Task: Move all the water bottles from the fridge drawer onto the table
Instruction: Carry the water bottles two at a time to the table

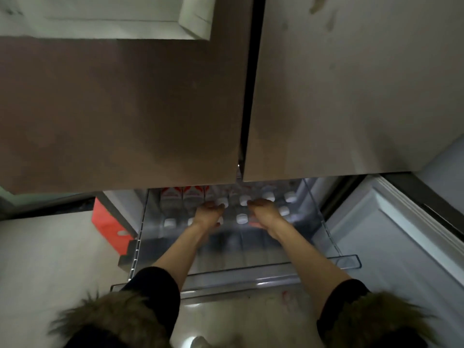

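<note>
The water bottles are standing upright with white caps in the clear fridge drawer, which is sitting pulled out below the two closed upper doors; more bottles with red labels are lying at the back left. You are reaching both hands down among the caps. Your left hand is hovering with fingers loosely curled, touching a cap at its fingertips. Your right hand is lying just beside another cap; whether either is gripping a bottle, I cannot tell. A red bag is sitting on the floor left of the drawer.
</note>
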A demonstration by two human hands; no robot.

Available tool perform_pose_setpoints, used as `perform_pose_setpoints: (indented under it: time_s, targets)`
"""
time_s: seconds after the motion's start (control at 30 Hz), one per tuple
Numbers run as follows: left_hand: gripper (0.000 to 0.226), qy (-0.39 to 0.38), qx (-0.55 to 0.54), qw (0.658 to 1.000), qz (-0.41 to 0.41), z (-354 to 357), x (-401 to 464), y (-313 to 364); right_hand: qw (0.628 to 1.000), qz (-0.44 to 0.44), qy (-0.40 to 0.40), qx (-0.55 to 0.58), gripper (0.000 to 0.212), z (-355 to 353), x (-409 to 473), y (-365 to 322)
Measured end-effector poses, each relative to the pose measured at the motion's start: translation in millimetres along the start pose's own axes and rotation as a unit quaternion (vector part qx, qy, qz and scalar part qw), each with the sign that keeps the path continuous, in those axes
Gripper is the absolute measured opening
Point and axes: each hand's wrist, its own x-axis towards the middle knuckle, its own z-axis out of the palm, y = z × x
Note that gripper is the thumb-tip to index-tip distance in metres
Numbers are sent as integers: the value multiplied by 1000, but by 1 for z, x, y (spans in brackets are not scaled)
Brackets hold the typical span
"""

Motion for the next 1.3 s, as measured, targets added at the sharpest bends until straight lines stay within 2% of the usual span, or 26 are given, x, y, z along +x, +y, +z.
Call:
perform_pose_setpoints:
  time_s: [0.07,0.13,0.2,0.37,0.5,0.57,0.67,0.73,0.87,0.97,1.03,1.13,1.3]
  targets:
    - [16,-13,-83,996,-25,4,6,-1,997,19,-23,74,30,3,4,-3]
    - [15,-36,-152,987,-34,8,12,-3,994,22,-21,106,31,7,11,-2]
    - [14,-50,-190,980,-38,10,15,-2,991,28,-2,131,30,10,17,-1]
    - [16,-57,-253,964,-61,5,14,2,964,66,20,257,9,11,26,-5]
    - [8,-46,-286,953,-89,6,11,2,972,56,17,226,13,12,27,-7]
    - [4,-25,-267,957,-112,5,7,1,974,48,20,219,14,14,27,-8]
    - [12,6,-244,963,-116,-3,-2,-3,979,34,16,202,13,15,25,-7]
    - [22,50,-203,974,-85,-7,-8,-5,983,26,1,181,7,14,21,-6]
    - [38,116,-136,984,-17,-10,-22,-4,987,18,1,157,25,11,6,-6]
    - [43,172,-102,979,36,-19,-35,-7,989,10,13,147,10,11,-10,-7]
    - [48,206,-79,973,61,-28,-45,-7,990,-5,30,137,10,12,-20,-6]
    - [42,251,-15,964,88,-42,-66,-3,989,-33,66,125,14,14,-33,-3]
    - [36,252,51,951,172,-66,-101,-1,985,-68,136,77,21,16,-56,3]
